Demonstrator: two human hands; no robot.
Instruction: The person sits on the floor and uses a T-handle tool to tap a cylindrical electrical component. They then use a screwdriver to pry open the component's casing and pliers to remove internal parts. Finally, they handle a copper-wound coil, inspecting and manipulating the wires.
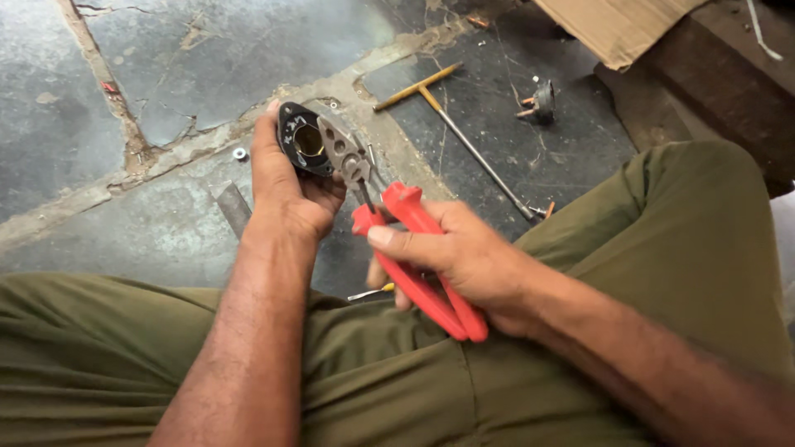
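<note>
My left hand [286,186] holds a small black round part [300,141] with a brass-coloured centre, gripped between thumb and fingers above the floor [166,58]. My right hand [464,257] is closed around the red handles of a pair of pliers [397,248]. The handles stand slightly spread. The grey metal nose of the pliers lies against the right-hand edge of the black part, touching it.

Both hands are above my lap, between my knees, which are clad in olive-green trousers [679,240].

The floor is cracked grey stone with pale mortar lines. On it, beyond my hands:
- a T-handle wrench [464,136] with a yellowish crossbar and a long steel shaft, lying diagonally;
- a small dark component [542,101] with copper-coloured terminals, near the top of the wrench;
- a small metal washer [240,153], just left of my left hand.

A flat brown cardboard sheet [609,29], plain on the visible face, lies at the upper right, resting on a dark wooden block [729,91]. A yellow-tipped tool [373,291] shows partly beneath my right hand.
</note>
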